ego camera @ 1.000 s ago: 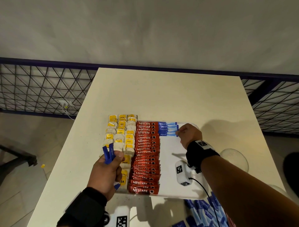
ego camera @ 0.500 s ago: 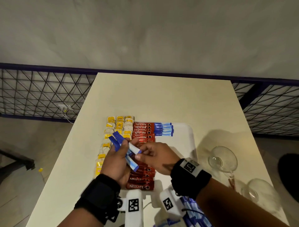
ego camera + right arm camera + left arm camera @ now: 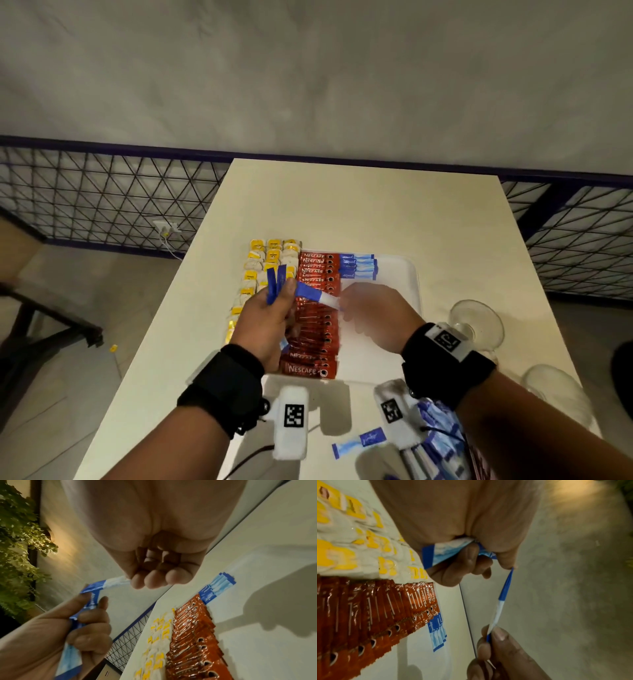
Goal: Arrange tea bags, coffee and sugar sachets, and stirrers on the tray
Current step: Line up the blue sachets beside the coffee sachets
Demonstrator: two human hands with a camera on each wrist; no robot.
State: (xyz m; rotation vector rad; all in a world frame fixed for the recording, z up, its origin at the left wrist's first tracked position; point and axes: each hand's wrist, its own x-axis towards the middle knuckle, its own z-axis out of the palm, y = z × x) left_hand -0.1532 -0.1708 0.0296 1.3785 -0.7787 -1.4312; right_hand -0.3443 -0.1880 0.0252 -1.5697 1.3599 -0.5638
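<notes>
A white tray [image 3: 407, 274] holds columns of yellow tea bags [image 3: 270, 255], red Nescafe coffee sachets [image 3: 317, 308] and a short row of blue sugar sachets [image 3: 358, 266] at its far end. My left hand [image 3: 270, 315] hovers over the tea bags and grips a bunch of blue sugar sachets [image 3: 275, 284]. One blue-and-white sachet [image 3: 317, 296] sticks out of the bunch to the right. My right hand [image 3: 371, 315] pinches that sachet's white end [image 3: 493, 623] between thumb and fingers, above the tray.
Loose blue sachets [image 3: 359, 442] lie on the table's near edge, with a pile of them [image 3: 442, 442] under my right forearm. Two upturned glasses [image 3: 478, 322] [image 3: 555, 394] stand right of the tray. A wire-mesh railing [image 3: 102, 202] runs behind the cream table [image 3: 359, 205].
My right hand came back from the blue row at the tray's far end to my left hand and took hold of a sachet, which now points further right out of the bunch.
</notes>
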